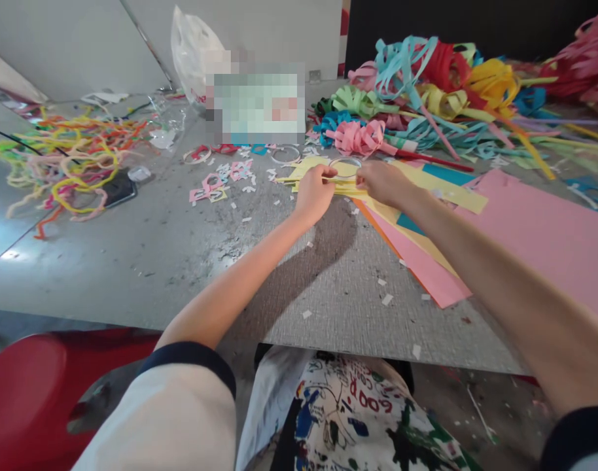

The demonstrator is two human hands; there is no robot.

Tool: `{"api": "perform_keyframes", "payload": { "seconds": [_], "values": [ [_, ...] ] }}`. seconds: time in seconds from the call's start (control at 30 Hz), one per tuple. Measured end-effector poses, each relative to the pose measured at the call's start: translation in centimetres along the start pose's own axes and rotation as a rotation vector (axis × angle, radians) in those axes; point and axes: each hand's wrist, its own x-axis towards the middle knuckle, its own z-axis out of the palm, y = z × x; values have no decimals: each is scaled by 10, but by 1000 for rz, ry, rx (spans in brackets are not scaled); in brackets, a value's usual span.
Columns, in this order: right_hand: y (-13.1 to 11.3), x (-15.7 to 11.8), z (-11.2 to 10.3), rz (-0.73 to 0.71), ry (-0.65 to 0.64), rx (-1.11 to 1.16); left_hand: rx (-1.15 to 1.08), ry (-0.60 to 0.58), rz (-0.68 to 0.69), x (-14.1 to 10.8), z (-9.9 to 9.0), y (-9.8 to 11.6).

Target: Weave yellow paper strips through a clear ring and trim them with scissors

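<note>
Printed cloth with drawings and lettering is showing below the near table edge; a white sleeve with a dark cuff is occupying the space to its left. Over the table's middle, the left hand is gripping yellow paper between thumb and fingers. The right hand is holding its fingers curled at the paper's right end; whether they are gripping cannot be told. A silver ring is lying just beyond, and a second ring is resting to its left.

Coloured sheets are lying under the right forearm, which is hiding part of them; a large pink sheet is lying farther right. Paper ribbons are crowding the far right side. Small cut pieces are lying left of the hands. Fuzzy stems are tangling at far left, beside a dark phone. A plastic bag is standing near a pixelated, unreadable object.

The grey table is bearing scattered white scraps. A pale wall is rising behind; a red stool is standing at lower left.
</note>
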Motion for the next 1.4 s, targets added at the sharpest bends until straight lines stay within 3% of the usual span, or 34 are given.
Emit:
{"api": "perform_keyframes", "payload": {
  "seconds": [0.17, 0.3, 0.53, 0.7, 0.83, 1.0, 1.27, 1.4],
  "values": [
    [4, -12, 4, 87, 39, 63, -89, -12, -26, -13, 8, 2],
    [12, -16, 8, 66, 33, 159, -102, -65, -25, -13, 16, 7],
    [10, -31, 18, 91, 170, 218, -69, -100, -25, -11, 34, 18],
    [-3, -47, 12, 204, 227, 215, -39, 17, 10, -17, 44, 21],
    [-8, -52, 10, 324, 393, 421, 38, 71, 24, -21, 48, 23],
    [-13, -49, 4, 257, 575, 681, 7, -16, 48, -15, 52, 21],
    [-16, -39, 9, 321, 599, 740, -102, -152, 125, -15, 54, 22],
    [-4, -37, 16, 351, 722, 884, -53, -230, 224, -10, 58, 15]
  ]
}}
